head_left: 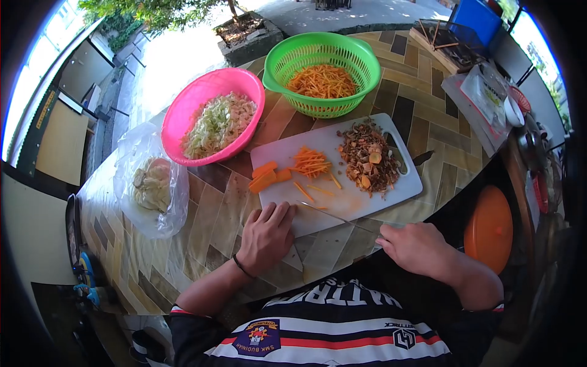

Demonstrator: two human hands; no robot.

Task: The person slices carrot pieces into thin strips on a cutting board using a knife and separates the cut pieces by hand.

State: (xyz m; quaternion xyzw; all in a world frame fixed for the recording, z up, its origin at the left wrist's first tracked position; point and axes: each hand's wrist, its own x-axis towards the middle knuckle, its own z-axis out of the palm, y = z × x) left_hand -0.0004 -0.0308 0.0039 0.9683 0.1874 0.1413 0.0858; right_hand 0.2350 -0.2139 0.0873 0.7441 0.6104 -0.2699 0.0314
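Note:
A white cutting board (278,147) lies on the table in front of me. My right hand (413,246) is closed round the handle of a knife (333,215), whose thin blade points left over the board's near edge. My left hand (266,235) rests at the board's near left edge with its fingers bent and close together; whatever is under the fingertips is hidden. Beyond it lie orange carrot pieces (267,177). Carrot strips (310,162) are heaped mid-board, with a few loose ones near the blade. Brownish peelings and carrot ends (369,156) cover the right part.
A pink basin (174,116) holds shredded pale green vegetable. Carrot shreds fill part of a green colander (361,58). A clear plastic bag (177,214) with a pale vegetable sits at left. An orange round object (491,229) stands below the table's right edge.

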